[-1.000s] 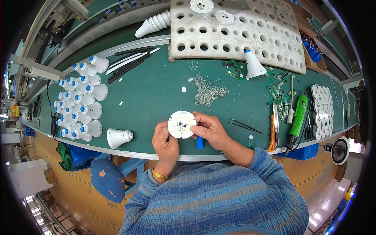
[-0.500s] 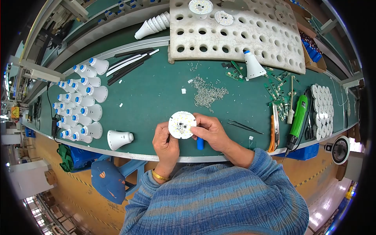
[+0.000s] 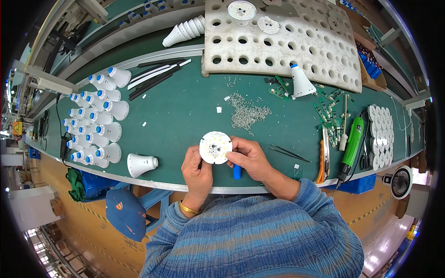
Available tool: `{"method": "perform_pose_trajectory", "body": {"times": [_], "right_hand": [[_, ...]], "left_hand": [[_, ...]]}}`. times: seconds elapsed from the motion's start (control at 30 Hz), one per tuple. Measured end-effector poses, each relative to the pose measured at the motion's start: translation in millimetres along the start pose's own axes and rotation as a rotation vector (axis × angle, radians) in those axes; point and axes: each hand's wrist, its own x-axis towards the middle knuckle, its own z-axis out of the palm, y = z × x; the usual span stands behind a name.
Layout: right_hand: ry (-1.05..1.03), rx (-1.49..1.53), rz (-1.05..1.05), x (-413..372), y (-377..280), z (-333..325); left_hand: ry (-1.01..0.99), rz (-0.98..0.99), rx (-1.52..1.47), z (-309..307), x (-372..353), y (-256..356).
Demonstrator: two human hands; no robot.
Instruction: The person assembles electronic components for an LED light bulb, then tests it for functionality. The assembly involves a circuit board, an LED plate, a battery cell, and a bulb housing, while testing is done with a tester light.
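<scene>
Between both hands, over the near edge of the green table, is a round white LED board (image 3: 216, 147) with small chips and yellowish LEDs facing me. My left hand (image 3: 196, 169) pinches its left and lower rim, fingers closed. My right hand (image 3: 250, 159) grips the right rim, thumb on the face. A blue cylinder (image 3: 237, 172) shows just below the right fingers; its upper end is hidden. To the left lies a white bulb housing (image 3: 142, 165) on its side. Tweezers (image 3: 290, 153) lie right of my right hand.
Rows of white bulb housings (image 3: 110, 110) with blue caps fill the left. Small metal pins (image 3: 248, 112) are heaped ahead, below a foam block (image 3: 278, 46) with holes. Rightward lie a cutter knife (image 3: 323, 155), a green electric screwdriver (image 3: 353, 141) and stacked round boards (image 3: 381, 134).
The camera view has shifted slightly. Both hands keep the same hold on the LED board, with hardly any finger movement.
</scene>
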Motion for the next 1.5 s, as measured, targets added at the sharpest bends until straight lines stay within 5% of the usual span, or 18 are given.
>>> {"method": "perform_pose_trajectory", "body": {"times": [0.9,1.5], "right_hand": [[0.006,0.094,0.006,0.3,-2.0,0.8],[-0.055,-0.170,-0.057,-1.1,4.5,0.7]], "left_hand": [[0.007,-0.011,-0.022,0.6,1.7,3.1],[0.017,-0.109,-0.146,-2.0,0.0,-5.5]]}}
